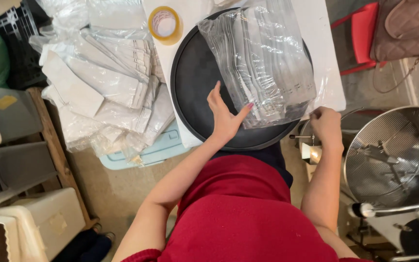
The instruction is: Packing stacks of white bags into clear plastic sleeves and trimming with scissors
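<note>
Both hands work at a stack of clear bags [263, 63] lying on a round black tray [195, 73]. Her left hand [225, 116] rests open on the tray, fingers spread, thumb touching the stack's near edge. Her right hand [326, 127] is curled shut just beside the stack's near corner; what it pinches I cannot tell. Beyond the left hand sits 1 tape roll [164, 24]; folded bags [107, 82] pile left of it.

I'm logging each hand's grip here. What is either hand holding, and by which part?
The left hand rests open against the stack of clear plastic bags, at its lower left edge. The right hand is closed; what it grips cannot be told.
</note>
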